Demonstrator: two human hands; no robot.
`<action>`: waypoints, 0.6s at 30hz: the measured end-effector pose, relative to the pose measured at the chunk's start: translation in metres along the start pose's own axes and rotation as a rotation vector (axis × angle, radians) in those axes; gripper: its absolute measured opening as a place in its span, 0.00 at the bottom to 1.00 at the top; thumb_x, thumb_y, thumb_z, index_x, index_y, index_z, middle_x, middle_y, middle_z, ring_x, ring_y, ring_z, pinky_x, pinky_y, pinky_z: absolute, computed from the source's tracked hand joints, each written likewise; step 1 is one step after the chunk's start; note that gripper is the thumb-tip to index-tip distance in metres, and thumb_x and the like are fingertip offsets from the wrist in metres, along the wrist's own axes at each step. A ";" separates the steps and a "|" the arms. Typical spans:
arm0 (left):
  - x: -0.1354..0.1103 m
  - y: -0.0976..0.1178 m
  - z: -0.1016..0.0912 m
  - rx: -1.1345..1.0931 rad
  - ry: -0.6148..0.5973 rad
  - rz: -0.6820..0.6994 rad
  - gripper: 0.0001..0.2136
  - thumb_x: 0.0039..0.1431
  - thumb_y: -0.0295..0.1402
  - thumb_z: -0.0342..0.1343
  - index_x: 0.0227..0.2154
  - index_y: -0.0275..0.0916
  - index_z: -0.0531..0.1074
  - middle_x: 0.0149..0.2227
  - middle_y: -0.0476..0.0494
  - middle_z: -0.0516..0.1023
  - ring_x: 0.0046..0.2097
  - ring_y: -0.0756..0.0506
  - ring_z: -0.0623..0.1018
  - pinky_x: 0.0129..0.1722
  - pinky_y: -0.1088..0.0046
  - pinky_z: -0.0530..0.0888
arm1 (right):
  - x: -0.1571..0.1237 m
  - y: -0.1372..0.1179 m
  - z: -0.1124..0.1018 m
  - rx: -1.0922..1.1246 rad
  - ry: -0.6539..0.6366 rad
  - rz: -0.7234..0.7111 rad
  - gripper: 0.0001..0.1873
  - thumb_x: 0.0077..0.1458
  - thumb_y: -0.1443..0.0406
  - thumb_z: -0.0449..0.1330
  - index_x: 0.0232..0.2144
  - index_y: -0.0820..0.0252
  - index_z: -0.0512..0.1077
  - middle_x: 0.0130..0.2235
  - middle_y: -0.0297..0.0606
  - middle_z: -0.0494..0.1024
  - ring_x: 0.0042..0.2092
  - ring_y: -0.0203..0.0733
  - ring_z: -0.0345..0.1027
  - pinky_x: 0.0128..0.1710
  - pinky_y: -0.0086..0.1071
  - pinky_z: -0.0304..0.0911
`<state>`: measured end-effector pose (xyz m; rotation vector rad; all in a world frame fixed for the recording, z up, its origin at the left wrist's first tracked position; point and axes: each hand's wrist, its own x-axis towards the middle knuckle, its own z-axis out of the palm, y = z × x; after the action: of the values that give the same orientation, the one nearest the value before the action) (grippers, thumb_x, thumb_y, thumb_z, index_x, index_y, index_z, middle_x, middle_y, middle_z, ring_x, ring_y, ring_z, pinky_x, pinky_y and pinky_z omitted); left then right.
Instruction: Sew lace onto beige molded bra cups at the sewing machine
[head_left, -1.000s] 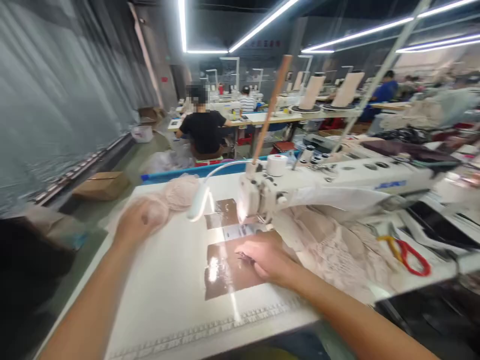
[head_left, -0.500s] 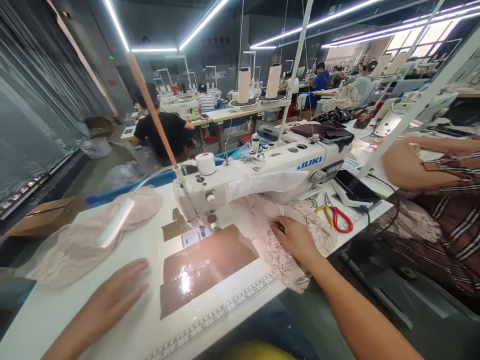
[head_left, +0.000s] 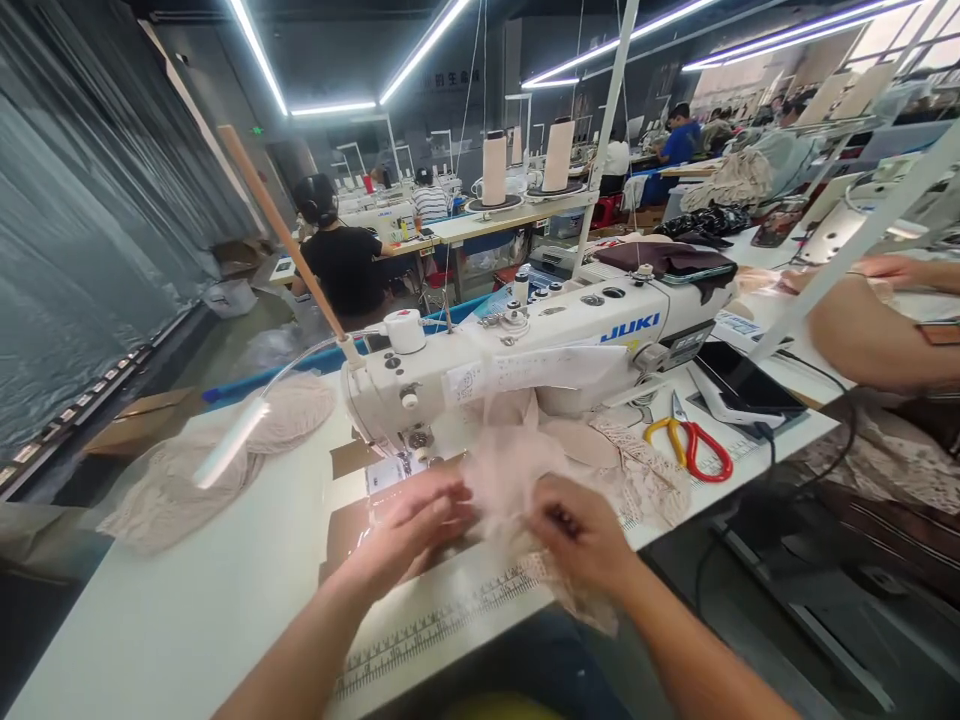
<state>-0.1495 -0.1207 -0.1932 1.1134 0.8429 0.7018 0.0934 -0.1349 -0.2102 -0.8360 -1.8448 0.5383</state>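
My right hand (head_left: 581, 535) is closed on a sheer beige fabric piece (head_left: 510, 470), pulled up in front of the sewing machine (head_left: 525, 340). Something small and dark shows in that hand's curled fingers; I cannot make it out. Close to the fabric's left edge, my left hand (head_left: 420, 520) has its fingers stretched out, slightly blurred; whether it touches the cloth is unclear. Beneath the hands lies a shiny brown plate (head_left: 349, 530) on the white table. More beige lace fabric (head_left: 649, 470) is heaped to the right, partly under the machine arm.
Scissors with red and yellow handles (head_left: 690, 450) lie right of the lace, near a phone (head_left: 750, 378). Bundled beige cloth (head_left: 180, 490) sits at the left under a lit lamp (head_left: 232, 445). A ruler strip (head_left: 442, 625) runs along the front edge. A co-worker's arm (head_left: 862, 330) is at the right.
My left hand has moved right, from the bare table to beside the fabric. My right hand has drawn the sheer beige piece up and toward me from the heap. The view has shifted slightly.
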 end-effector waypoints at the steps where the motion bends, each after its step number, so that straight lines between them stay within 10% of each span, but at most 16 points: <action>1: 0.014 -0.002 0.009 -0.079 -0.005 0.011 0.23 0.57 0.48 0.56 0.49 0.36 0.72 0.50 0.34 0.74 0.52 0.38 0.74 0.54 0.59 0.68 | -0.003 -0.002 0.008 0.007 -0.146 -0.073 0.05 0.51 0.72 0.54 0.29 0.56 0.66 0.28 0.33 0.71 0.30 0.35 0.65 0.30 0.28 0.58; 5: 0.057 -0.006 0.030 -0.181 -0.005 -0.064 0.16 0.47 0.40 0.66 0.34 0.32 0.76 0.31 0.42 0.78 0.35 0.46 0.77 0.43 0.70 0.71 | -0.009 -0.003 0.027 -0.041 -0.539 -0.134 0.10 0.44 0.73 0.54 0.31 0.58 0.68 0.30 0.34 0.74 0.31 0.37 0.66 0.30 0.28 0.58; 9: 0.066 0.002 0.035 -0.173 -0.065 -0.058 0.14 0.44 0.36 0.68 0.29 0.32 0.73 0.26 0.47 0.73 0.29 0.51 0.73 0.33 0.76 0.69 | -0.011 0.004 0.020 -0.050 -0.584 -0.032 0.04 0.50 0.69 0.57 0.31 0.59 0.70 0.31 0.35 0.76 0.32 0.37 0.68 0.32 0.28 0.59; 18: -0.011 0.054 0.046 0.032 -0.372 0.081 0.16 0.51 0.36 0.63 0.41 0.36 0.73 0.26 0.48 0.70 0.24 0.54 0.66 0.23 0.80 0.63 | -0.017 0.021 -0.006 -0.225 -0.520 -0.039 0.06 0.49 0.71 0.56 0.28 0.58 0.73 0.29 0.37 0.77 0.32 0.40 0.70 0.33 0.30 0.61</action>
<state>-0.1191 -0.1354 -0.1302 1.2641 0.4951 0.5261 0.1094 -0.1336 -0.2328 -0.8595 -2.4275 0.5666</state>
